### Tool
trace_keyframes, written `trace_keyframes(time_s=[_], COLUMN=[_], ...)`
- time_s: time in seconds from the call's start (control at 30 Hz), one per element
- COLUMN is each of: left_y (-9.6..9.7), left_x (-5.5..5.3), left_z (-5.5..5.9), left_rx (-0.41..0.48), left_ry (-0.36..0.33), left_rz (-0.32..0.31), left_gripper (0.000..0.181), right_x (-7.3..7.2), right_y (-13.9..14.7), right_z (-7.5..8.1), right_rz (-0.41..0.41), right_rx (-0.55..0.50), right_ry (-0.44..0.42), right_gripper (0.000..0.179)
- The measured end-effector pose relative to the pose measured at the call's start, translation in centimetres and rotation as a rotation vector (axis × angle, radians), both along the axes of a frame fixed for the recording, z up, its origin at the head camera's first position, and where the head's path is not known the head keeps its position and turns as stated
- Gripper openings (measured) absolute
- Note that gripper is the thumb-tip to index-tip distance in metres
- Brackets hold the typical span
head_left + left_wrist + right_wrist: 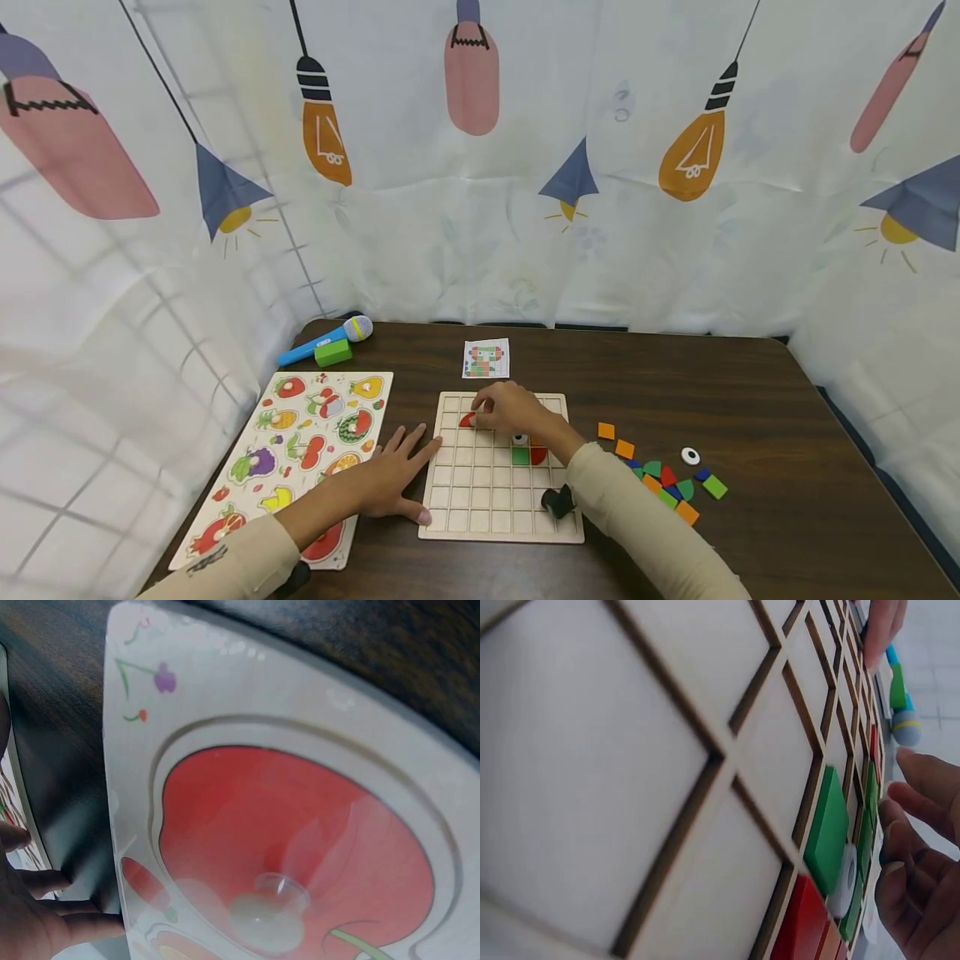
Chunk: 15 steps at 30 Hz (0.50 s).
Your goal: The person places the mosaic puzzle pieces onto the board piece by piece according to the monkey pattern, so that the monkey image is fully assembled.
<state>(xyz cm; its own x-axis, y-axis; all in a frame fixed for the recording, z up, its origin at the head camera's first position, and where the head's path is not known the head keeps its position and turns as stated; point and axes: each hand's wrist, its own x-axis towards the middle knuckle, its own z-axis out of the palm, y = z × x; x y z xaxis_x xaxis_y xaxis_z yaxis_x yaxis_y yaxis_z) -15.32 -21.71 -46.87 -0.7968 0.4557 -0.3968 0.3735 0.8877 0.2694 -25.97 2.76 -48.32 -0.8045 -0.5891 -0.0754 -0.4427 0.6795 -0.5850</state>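
Fingers, right hand (512, 408): bent downward over the far-left part of the grid board (480, 497), tips at the red piece (466, 421). Whether they pinch the piece or only touch it cannot be told; the hand covers part of it.
Fingers, left hand (396, 483): released and spread, one fingertip and the thumb tip at the left edge of the grid board. Nothing is grasped.
Red piece: on the grid board, in its far-left area, short of the far edge.
Governing relation: the red piece lies at the left side of the right fingertips, toward the left edge of the grid board. Right hand is nearer; left hand lies along that edge, closer to the near corner.
Long axis, red piece: not determinable while partly covered.
Set pieces: green square (521, 456) and second red piece (537, 456) side by side, right of the grid board's centre; white ring piece (519, 439) adjoins the green square on its far side.
Loose pieces (668, 476): scattered to the right of the grid board; orange, green, red and blue.
Pattern card (487, 358): just beyond the grid board's far edge.
Fruit board (327, 427): left of the grid board, beneath the left forearm.
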Motion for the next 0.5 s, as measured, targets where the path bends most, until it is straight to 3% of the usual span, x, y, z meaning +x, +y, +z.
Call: trace_keyframes(time_s=[0.27,0.5], left_y=[-0.1,-0.2], left_x=[0.0,0.1], left_z=[-0.1,-0.2], left_rx=[0.013,0.021], left_ry=[-0.006,0.001], left_rz=[0.004,-0.006], left_gripper=[0.109,0.109], right_x=[0.2,0.8], right_y=[2.7,6.6], right_z=[0.8,1.7], right_rz=[0.009,0.018], right_rx=[-0.022,-0.067], right_ry=[0.003,0.057], right_gripper=[0.022,0.022])
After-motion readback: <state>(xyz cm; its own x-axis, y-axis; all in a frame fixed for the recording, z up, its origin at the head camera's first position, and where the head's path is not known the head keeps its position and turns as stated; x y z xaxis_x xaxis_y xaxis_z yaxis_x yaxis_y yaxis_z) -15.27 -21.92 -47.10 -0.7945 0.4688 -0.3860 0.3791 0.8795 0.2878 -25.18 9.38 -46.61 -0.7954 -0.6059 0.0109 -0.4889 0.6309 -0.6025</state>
